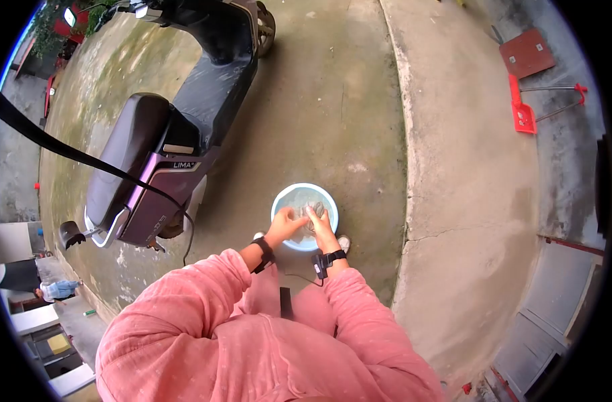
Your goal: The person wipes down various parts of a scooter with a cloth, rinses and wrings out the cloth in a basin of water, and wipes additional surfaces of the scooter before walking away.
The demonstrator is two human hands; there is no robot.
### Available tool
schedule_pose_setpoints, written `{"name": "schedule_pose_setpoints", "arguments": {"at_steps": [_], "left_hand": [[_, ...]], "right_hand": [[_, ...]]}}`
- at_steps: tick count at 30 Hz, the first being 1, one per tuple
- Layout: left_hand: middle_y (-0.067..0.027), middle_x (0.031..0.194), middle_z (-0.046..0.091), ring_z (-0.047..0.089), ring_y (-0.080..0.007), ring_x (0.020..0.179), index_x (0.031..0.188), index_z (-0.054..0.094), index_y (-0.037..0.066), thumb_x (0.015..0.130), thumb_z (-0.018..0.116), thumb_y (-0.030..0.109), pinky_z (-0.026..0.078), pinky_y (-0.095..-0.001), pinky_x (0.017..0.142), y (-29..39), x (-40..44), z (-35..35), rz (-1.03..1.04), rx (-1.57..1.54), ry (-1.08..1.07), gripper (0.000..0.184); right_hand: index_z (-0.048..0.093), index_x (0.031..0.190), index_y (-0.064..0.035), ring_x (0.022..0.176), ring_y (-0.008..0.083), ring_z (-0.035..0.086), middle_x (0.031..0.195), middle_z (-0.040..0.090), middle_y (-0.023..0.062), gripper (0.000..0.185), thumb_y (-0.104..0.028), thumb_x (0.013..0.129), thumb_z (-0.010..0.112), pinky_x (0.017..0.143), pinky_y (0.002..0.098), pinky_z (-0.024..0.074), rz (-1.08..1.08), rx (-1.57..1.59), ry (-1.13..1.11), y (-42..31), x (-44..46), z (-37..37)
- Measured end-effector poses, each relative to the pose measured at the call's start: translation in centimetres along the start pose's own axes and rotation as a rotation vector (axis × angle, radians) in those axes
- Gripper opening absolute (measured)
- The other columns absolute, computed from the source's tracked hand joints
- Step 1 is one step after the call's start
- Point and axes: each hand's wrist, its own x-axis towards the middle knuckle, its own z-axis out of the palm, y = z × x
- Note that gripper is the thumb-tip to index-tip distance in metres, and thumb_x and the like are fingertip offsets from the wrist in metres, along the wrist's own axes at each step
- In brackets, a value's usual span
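One left hand (286, 224) and one right hand (323, 229) are close together at a light blue tub (304, 185), with bent fingers, but I cannot tell if they hold the grey thing (317, 207) in the tub.

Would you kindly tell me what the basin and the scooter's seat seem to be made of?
Basin: probably smooth plastic, judging by its even pale-blue colouring. Scooter seat: likely leather-like vinyl; its dark, padded surface shows a soft sheen.
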Motion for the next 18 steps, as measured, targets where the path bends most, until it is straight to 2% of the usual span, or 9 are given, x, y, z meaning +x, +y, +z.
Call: {"name": "schedule_pose_setpoints", "arguments": {"at_steps": [2, 3, 5, 7, 9, 10, 13, 15, 18], "left_hand": [[-0.0109, 0.066, 0.056, 0.053, -0.0165, 0.061, 0.07, 0.057, -0.003, 0.078, 0.055, 0.021, 0.041, -0.0316, 0.053, 3.2, 0.9, -0.9, 0.049, -0.222, 0.026, 0.025], [-0.0048, 0.068, 0.057, 0.052, -0.0122, 0.062, 0.074, 0.059, -0.001, 0.079, 0.051, 0.014, 0.041, -0.0281, 0.054, 4.0, 1.7, -1.2, -0.083, -0.323, -0.056, 0.018], [-0.0004, 0.071, 0.057, 0.053, -0.0105, 0.064, 0.079, 0.059, 0.002, 0.078, 0.049, 0.008, 0.041, -0.0261, 0.054, 10.1, 0.9, -2.6, -0.133, -0.657, -0.083, 0.012], [-0.0009, 0.075, 0.057, 0.054, -0.0114, 0.069, 0.082, 0.058, 0.004, 0.077, 0.047, 0.003, 0.044, -0.0266, 0.061, 13.7, 1.0, -3.6, -0.168, -0.789, -0.18, 0.012], [-0.0026, 0.079, 0.059, 0.055, -0.0122, 0.072, 0.087, 0.059, 0.002, 0.077, 0.046, 0.002, 0.045, -0.0257, 0.066, 18.4, 0.4, -4.4, -0.198, -0.989, -0.16, 0.016], [-0.0026, 0.079, 0.059, 0.055, -0.0122, 0.072, 0.087, 0.059, 0.002, 0.077, 0.046, 0.002, 0.045, -0.0257, 0.066, 19.4, 1.1, -4.6, -0.192, -1.004, -0.15, 0.016], [-0.0063, 0.087, 0.062, 0.055, -0.0109, 0.078, 0.099, 0.057, -0.004, 0.082, 0.048, 0.005, 0.045, -0.0237, 0.069, 22.0, 4.0, -6.1, 0.229, -0.488, 0.047, 0.021], [-0.0064, 0.085, 0.062, 0.055, -0.0101, 0.077, 0.096, 0.057, -0.005, 0.085, 0.051, 0.01, 0.045, -0.0239, 0.069, 24.5, 6.2, -7.5, 0.35, -0.42, 0.08, 0.02], [-0.0042, 0.083, 0.061, 0.054, -0.0084, 0.073, 0.091, 0.056, -0.002, 0.088, 0.053, 0.016, 0.045, -0.0229, 0.065, 26.8, 11.2, -8.9, 0.303, -0.421, 0.079, 0.019]], "right_hand": [[0.037, 0.119, -0.0062, 0.095, 0.0173, 0.052, 0.108, 0.051, 0.0077, 0.051, -0.027, 0.082, 0.064, 0.073, 0.0368, 0.0473, 0.008, 0.051, 0.025, -5.5, -3.6, 0.2], [0.039, 0.117, -0.0068, 0.095, 0.0165, 0.052, 0.108, 0.051, 0.0074, 0.048, -0.027, 0.082, 0.064, 0.072, 0.0375, 0.0475, -0.059, 0.042, 0.063, -7.7, -4.8, 0.3], [0.042, 0.114, -0.0048, 0.095, 0.0153, 0.052, 0.108, 0.052, 0.0065, 0.039, -0.022, 0.084, 0.061, 0.075, 0.0352, 0.0469, -0.105, -0.087, 0.08, -12.0, -6.5, 0.0], [0.043, 0.115, -0.0022, 0.098, 0.0161, 0.052, 0.111, 0.051, 0.0063, 0.034, -0.013, 0.085, 0.056, 0.082, 0.0326, 0.0443, -0.312, 0.083, -0.163, -16.1, -7.2, -0.3], [0.042, 0.118, 0.0002, 0.102, 0.0166, 0.051, 0.115, 0.05, 0.0077, 0.033, -0.003, 0.085, 0.05, 0.088, 0.0303, 0.0409, -0.322, 0.168, -0.23, -19.0, -7.0, -0.1], [0.041, 0.119, 0.0004, 0.103, 0.0169, 0.05, 0.116, 0.05, 0.0085, 0.036, -0.001, 0.084, 0.048, 0.088, 0.0309, 0.0405, -0.379, 0.163, -0.251, -20.3, -6.7, 0.2], [0.038, 0.124, 0.0007, 0.105, 0.0183, 0.05, 0.117, 0.049, 0.0098, 0.041, 0.002, 0.083, 0.045, 0.089, 0.0308, 0.0399, -0.418, 0.136, -0.254, -23.8, -5.4, 1.7], [0.039, 0.122, -0.0014, 0.107, 0.017, 0.048, 0.118, 0.049, 0.0096, 0.042, 0.0, 0.081, 0.044, 0.088, 0.0275, 0.0395, -0.456, 0.08, -0.125, -25.6, -3.6, 2.7], [0.037, 0.123, -0.0061, 0.116, 0.0192, 0.041, 0.126, 0.041, 0.0097, 0.039, -0.014, 0.086, 0.047, 0.09, 0.031, 0.0379, -0.498, -0.003, 0.056, -28.9, -1.6, 5.6]]}}
